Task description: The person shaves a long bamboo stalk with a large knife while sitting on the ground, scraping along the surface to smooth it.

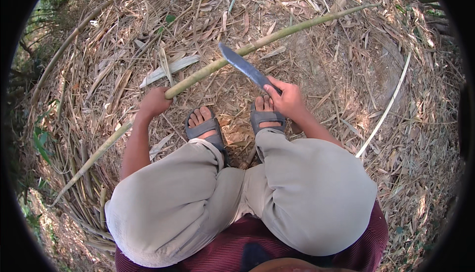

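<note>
Dry leaf litter (129, 29) carpets the ground (316, 59); the left hand (155, 102) grasps the bamboo pole (282, 34) slanting ahead, apparently steadying it; the right hand (288, 98) grips the knife (244, 68) by its near end, likely for control, above or against the pole.

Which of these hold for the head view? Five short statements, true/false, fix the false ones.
1. The right hand holds a knife. True.
2. The left hand is empty. False: it grips a greenish pole.
3. In the picture, the knife overlaps the pole. True.
4. Both feet are bare. False: they wear dark strapped sandals.
5. The trousers are bright red. False: they are light beige.
</note>
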### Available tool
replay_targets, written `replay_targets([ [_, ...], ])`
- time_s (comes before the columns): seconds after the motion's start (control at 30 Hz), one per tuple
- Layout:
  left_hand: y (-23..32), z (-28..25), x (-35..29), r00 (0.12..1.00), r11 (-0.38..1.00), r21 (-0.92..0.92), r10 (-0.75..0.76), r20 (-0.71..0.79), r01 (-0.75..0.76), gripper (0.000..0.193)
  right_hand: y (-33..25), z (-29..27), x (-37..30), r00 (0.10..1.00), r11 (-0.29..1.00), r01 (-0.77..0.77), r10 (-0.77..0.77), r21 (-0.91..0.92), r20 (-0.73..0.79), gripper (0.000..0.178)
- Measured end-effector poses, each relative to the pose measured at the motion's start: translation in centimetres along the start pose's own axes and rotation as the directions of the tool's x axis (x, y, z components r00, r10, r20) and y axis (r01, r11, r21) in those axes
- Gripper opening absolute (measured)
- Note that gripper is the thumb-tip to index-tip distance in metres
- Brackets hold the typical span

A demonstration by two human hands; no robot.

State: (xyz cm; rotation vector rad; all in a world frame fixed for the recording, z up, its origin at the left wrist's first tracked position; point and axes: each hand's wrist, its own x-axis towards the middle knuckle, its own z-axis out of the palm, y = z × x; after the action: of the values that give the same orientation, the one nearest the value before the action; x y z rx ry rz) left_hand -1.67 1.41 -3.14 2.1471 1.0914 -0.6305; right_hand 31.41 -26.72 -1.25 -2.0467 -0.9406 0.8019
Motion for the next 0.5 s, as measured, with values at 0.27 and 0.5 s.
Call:
replay_targets([
  [0.27,1.7,0.2,-0.8,0.995,0.996,0.072,-0.039,-0.089,0.045,0.029,3.1,0.3,-0.5,0.966,0.892,-0.22,0.256,0.394,-0.041,0.061],
  [0.5,2.0,-0.2,-0.4,0.992,0.991,0.129,-0.022,-0.123,0.038,0.026,0.9,-0.5,-2.0,0.911,0.688,-0.4,0.368,0.606,0.185,0.054],
])
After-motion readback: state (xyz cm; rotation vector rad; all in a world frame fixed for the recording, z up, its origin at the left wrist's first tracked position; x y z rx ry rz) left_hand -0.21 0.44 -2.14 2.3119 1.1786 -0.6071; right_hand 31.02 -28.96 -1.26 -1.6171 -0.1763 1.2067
